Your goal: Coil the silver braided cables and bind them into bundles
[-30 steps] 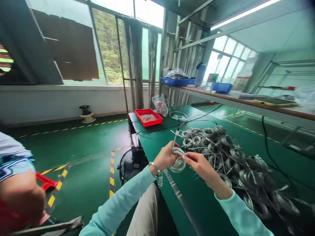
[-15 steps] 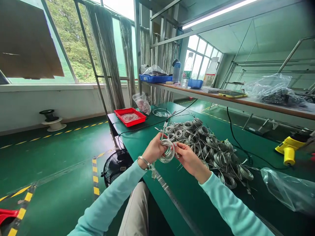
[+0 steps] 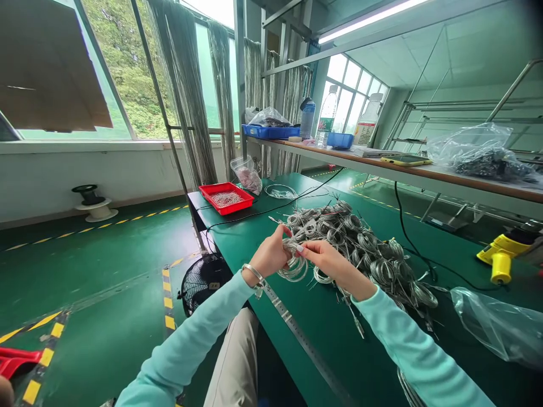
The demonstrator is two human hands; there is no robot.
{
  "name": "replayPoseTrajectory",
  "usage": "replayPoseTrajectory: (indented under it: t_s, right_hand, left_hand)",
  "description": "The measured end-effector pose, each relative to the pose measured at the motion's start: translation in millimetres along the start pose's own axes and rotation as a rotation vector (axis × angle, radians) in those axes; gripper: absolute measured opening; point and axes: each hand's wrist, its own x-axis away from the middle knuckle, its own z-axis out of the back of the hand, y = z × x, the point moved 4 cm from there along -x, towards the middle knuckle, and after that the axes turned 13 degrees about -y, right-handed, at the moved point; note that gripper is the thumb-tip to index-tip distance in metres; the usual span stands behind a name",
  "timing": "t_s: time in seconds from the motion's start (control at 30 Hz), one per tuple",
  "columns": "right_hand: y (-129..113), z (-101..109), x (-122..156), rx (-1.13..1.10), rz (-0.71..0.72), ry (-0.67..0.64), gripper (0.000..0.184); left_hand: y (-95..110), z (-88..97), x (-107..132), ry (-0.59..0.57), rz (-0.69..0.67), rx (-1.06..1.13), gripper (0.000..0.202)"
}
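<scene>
A small coil of clear-grey cable (image 3: 296,270) hangs over the green table, gripped by my left hand (image 3: 271,251) with the fingers wrapped round its upper left part. On the coil's right upper side, my right hand (image 3: 326,260) pinches the strands between thumb and fingers. Below the right hand a loose cable end with a pale connector (image 3: 357,323) dangles. Just behind both hands lies a large heap of similar coiled cables (image 3: 360,243). A metal ruler strip (image 3: 297,333) runs along the table's near edge, under the coil.
A red tray (image 3: 227,199) with thin pale pieces stands at the table's far left corner, beside a plastic bag (image 3: 247,176). A yellow tool (image 3: 504,259) and a clear bag (image 3: 496,325) lie at right. A shelf (image 3: 449,176) crosses above. A black fan (image 3: 206,285) stands below left.
The right hand has shifted slightly and now presses on the coil's upper side. The cable end that stuck up above the left hand now hangs below the right hand.
</scene>
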Motion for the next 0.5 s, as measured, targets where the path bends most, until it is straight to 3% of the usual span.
replayPoseTrajectory:
  t_s: [0.37,0.5]
  right_hand:
    - [2,-9,-3,-0.186,0.135,0.065,0.045]
    - [-1,-3,-2,-0.076,0.111,0.083,0.043]
  left_hand:
    - [7,3.9,-5,0.031,0.018,0.250,0.032]
    - [6,4.0,-5,0.048,0.034,0.293,0.030]
